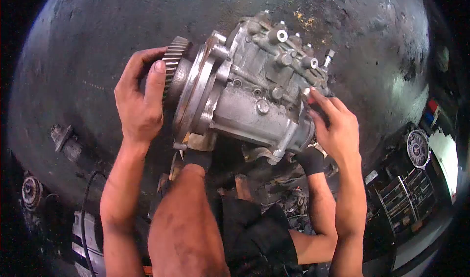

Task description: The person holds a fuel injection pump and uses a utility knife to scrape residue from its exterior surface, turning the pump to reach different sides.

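A grey metal pump-like assembly (pixel 254 110) fills the centre of the view, tilted, with bolts and round ports on its upper side. At its left end sits a toothed gear (pixel 175 64). My left hand (pixel 142 93) is wrapped round that gear, thumb on the near face and fingers behind. On the right, my right hand (pixel 338 125) is closed at the assembly's right end, its fingertips on a small bolt-like fitting (pixel 307 94). Whether those fingertips grip the fitting or only touch it is hard to see.
The dark floor (pixel 98 32) is stained. A metal part (pixel 68 142) lies at the left, with a round disc (pixel 32 192) below it. A clutch-like disc (pixel 418 148) and a metal rack (pixel 406 198) are at the right. My legs and dark shoes are below the assembly.
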Motion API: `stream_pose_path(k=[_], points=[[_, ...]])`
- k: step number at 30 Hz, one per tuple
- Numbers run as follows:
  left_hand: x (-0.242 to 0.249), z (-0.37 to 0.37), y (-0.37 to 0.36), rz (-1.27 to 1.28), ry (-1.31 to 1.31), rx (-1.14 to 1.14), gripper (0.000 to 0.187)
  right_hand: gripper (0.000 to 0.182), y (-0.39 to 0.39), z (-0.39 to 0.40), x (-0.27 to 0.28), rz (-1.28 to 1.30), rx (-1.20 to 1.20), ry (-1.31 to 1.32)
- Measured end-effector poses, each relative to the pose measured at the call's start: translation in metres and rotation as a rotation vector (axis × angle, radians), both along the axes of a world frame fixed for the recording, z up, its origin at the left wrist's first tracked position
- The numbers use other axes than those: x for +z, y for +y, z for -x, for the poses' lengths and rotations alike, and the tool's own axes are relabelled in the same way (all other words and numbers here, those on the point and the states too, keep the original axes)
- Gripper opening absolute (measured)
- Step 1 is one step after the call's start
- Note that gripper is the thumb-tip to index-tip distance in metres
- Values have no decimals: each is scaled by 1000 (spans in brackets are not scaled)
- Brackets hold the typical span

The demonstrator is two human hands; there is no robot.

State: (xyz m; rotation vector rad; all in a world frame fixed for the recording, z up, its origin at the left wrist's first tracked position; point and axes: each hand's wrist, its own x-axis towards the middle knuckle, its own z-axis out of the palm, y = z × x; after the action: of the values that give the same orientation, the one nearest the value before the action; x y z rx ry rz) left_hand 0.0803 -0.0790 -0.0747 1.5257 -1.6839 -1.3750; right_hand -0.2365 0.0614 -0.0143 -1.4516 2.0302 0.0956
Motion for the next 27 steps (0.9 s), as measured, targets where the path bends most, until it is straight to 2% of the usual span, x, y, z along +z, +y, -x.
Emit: stream_pose_path(k=[3,8,11,17,20,27], points=[[-2,1,-3,10,7,-1,24,50,-11,-12,-2,-20,36,40],[-2,-1,-2,36,-36,-4,23,51,16,-4,-1,-15,-6,-38],[0,0,-1,-12,-3,3,23,51,11,-12,-6,56,12,-25],[-1,-1,-2,53,-41,-23,22,50,16,-13,0,-28,6,19],[-1,1,-2,4,-2,3,22,50,5,-20,-6,42,38,9],[-3,-3,2,1,-1,13,22,50,17,-14,1,16,34,-47]])
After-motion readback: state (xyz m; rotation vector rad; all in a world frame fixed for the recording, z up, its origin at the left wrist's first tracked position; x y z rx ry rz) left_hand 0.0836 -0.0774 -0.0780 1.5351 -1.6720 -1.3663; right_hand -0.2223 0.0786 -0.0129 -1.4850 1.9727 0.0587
